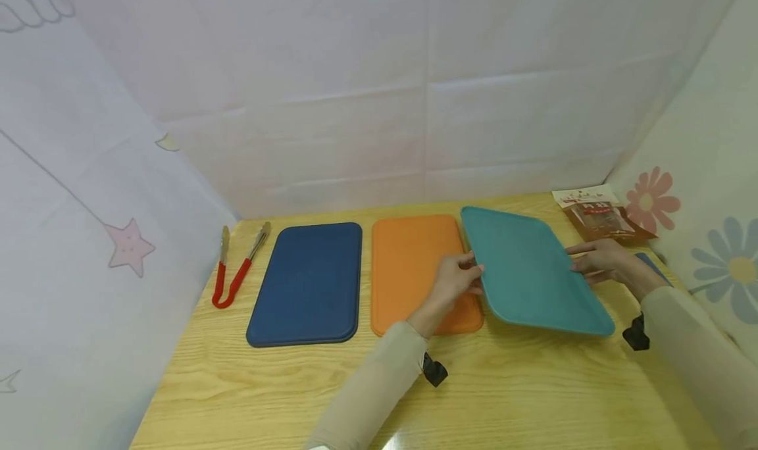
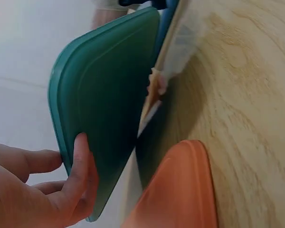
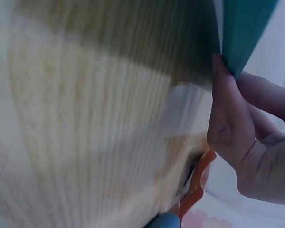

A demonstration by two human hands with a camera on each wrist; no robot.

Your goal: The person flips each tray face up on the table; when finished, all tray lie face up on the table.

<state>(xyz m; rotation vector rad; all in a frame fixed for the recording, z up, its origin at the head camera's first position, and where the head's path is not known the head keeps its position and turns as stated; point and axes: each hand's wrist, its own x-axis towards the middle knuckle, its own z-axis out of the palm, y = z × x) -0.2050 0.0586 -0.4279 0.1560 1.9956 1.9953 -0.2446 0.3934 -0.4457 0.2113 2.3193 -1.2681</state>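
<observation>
Both hands hold a teal tray (image 1: 530, 266) by its two long sides, raised off the table and tilted with its left side higher. My left hand (image 1: 453, 282) pinches the left edge, thumb on top and fingers beneath, as the left wrist view shows on the tray's underside (image 2: 109, 80). At the opposite edge, my right hand (image 3: 249, 128) pinches the rim between thumb and fingers. Just left of the teal tray, an orange tray (image 1: 408, 266) lies flat, partly covered by my left hand. A dark blue tray (image 1: 308, 282) lies flat farther left.
Red-handled tongs (image 1: 237, 272) lie spread at the table's left. A brown snack packet (image 1: 601, 213) sits in the back right corner, and a blue item (image 1: 651, 266) is partly hidden behind the right wrist. Printed cloth walls (image 1: 331, 134) border the wooden table (image 1: 284, 397).
</observation>
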